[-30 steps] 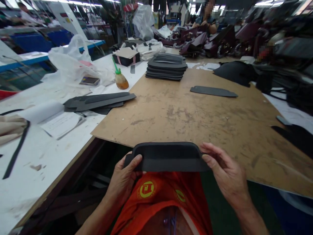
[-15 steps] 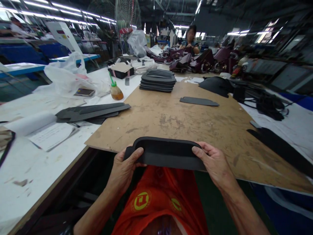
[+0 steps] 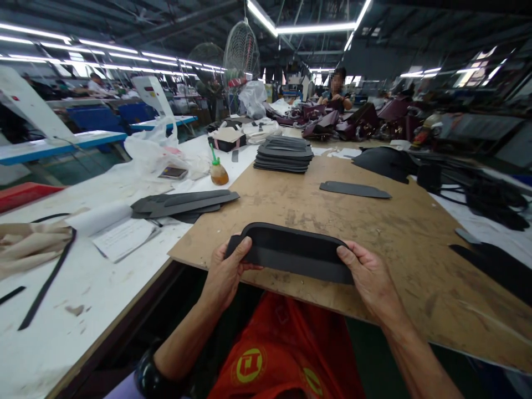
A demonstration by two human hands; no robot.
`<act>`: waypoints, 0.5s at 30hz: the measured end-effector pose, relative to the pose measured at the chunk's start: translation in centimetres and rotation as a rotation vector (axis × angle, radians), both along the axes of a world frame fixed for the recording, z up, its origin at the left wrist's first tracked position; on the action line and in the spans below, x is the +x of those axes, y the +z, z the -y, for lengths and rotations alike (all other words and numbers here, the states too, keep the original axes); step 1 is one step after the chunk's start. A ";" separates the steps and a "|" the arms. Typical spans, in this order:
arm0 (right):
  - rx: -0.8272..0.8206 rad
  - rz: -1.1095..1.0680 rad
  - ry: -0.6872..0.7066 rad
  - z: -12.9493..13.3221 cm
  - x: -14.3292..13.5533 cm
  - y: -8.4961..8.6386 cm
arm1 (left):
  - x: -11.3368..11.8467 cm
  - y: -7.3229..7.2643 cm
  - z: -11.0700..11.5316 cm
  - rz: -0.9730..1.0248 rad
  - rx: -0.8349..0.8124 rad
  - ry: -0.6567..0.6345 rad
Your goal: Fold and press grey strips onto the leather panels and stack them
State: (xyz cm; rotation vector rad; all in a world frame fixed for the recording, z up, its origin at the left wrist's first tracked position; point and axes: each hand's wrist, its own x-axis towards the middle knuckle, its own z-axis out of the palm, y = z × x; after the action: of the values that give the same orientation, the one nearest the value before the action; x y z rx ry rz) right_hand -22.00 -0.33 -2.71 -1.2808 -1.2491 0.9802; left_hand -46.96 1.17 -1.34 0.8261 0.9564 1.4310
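Both hands bare: left hand (image 3: 228, 271), right hand (image 3: 369, 274). Right forearm (image 3: 409, 338) uncovered as far as shown. Left forearm (image 3: 187, 335) meets a glossy black band (image 3: 154, 374), rounded; pale lilac cloth (image 3: 124, 389) beside it, sleeve or not cannot tell. Front: red garment (image 3: 286, 341), creased, 2 yellow emblems (image 3: 249, 364); 1 a disc with blocky red strokes, the other bent by folds, detail unclear.

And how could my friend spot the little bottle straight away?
Find the big brown board. Just beyond its left edge, on the white table, look between the dark stack and the fanned dark pieces. Its green top and amber liquid set the bottle apart from those dark neighbours.
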 end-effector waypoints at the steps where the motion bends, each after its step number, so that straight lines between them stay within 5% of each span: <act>1: 0.009 0.012 0.007 -0.1 0.0 -0.1 | 0.0 0.0 -0.1 -0.003 0.005 0.001; 10: 0.019 0.110 -0.050 -0.7 1.2 -0.4 | -1.5 1.0 -1.1 -0.127 0.029 -0.121; 15: 0.011 0.318 -0.066 -0.1 1.9 -0.4 | -1.5 -0.1 -1.1 -0.525 0.085 -0.206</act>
State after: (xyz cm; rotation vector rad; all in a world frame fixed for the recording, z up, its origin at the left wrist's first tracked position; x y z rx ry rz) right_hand -20.06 -0.25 -3.12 -1.5014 -1.4398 0.7397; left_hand -48.49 2.30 -1.45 1.3636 1.1641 1.1000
